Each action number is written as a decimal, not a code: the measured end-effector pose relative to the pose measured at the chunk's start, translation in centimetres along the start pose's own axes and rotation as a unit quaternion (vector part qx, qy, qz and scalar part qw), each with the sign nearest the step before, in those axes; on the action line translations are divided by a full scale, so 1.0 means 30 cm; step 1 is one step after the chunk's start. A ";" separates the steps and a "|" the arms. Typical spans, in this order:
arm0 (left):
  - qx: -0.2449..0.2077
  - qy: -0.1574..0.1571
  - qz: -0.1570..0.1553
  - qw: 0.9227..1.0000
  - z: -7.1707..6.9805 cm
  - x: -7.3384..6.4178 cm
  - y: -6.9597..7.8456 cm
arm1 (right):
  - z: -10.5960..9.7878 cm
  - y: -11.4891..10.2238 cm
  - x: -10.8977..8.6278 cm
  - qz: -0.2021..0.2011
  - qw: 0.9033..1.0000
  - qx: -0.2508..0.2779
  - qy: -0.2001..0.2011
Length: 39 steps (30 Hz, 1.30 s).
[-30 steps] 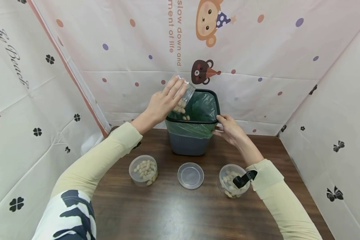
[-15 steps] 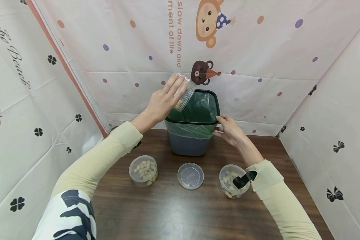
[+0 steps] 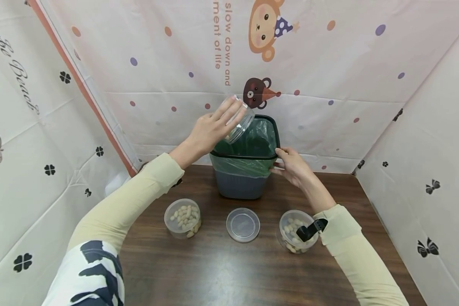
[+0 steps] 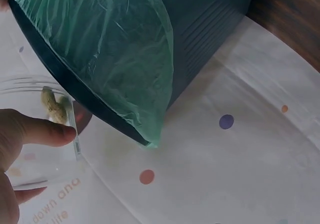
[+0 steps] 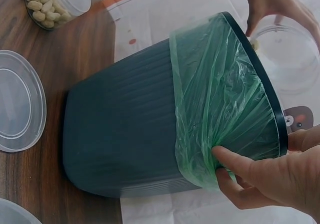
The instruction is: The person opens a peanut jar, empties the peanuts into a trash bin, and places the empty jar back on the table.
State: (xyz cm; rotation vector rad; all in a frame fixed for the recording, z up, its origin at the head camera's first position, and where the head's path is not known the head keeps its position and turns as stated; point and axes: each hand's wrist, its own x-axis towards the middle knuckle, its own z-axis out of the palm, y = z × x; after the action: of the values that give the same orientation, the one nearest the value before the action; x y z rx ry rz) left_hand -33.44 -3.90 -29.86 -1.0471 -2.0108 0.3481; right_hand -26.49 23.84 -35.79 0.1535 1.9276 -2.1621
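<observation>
1. The left hand [image 3: 214, 129] grips a clear jar [image 3: 242, 127], fingers spread across it and, in the left wrist view, the thumb bent along its side.
2. The jar is tilted mouth-down over the left part of the bin [image 3: 241, 185]; whether it touches the rim [image 3: 245, 157] is unclear. At least one peanut [image 4: 52, 106] shows inside it.
3. The right hand [image 3: 292, 165] pinches the bin's right near corner, thumb at the rim and fingers against the green liner [image 3: 248, 168] folded over the outside.
4. The bin stands near the far edge of the bench [image 3: 214, 272], about midway along it, before a printed wall cloth [image 3: 157, 51].
5. Nearer than the bin, three things lie in a row: a left tub [image 3: 174, 230] of peanuts, a round clear disc [image 3: 243, 225], and, towards the bench's right edge, a right tub [image 3: 310, 244] of peanuts, partly hidden by a black wrist device [image 3: 307, 231].
</observation>
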 end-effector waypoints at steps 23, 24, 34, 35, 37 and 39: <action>0.141 0.039 0.097 0.985 -0.022 0.016 0.020 | -0.001 0.003 0.001 0.000 1.000 0.006 -0.002; 0.159 0.040 0.106 0.981 -0.029 0.013 0.019 | -0.003 0.002 0.001 0.002 1.000 0.006 -0.002; 0.061 0.046 0.013 0.997 -0.089 -0.046 0.018 | 0.000 -0.002 0.002 0.000 1.000 0.000 0.003; 0.037 0.052 -0.013 0.998 -0.098 -0.055 0.022 | 0.001 0.000 0.003 -0.002 1.000 -0.001 0.003; -0.003 0.063 -0.072 0.995 -0.121 -0.073 0.033 | 0.002 0.004 0.004 -0.005 1.000 -0.001 0.001; -0.042 0.067 -0.130 0.988 -0.150 -0.094 0.045 | 0.004 0.008 0.004 -0.005 1.000 0.001 0.001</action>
State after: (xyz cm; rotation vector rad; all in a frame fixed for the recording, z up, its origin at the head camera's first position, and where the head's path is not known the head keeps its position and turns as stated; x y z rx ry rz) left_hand -28.35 -5.82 -29.34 -0.8219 -2.0225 0.0549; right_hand -26.55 23.70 -36.03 0.1461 1.9319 -2.1707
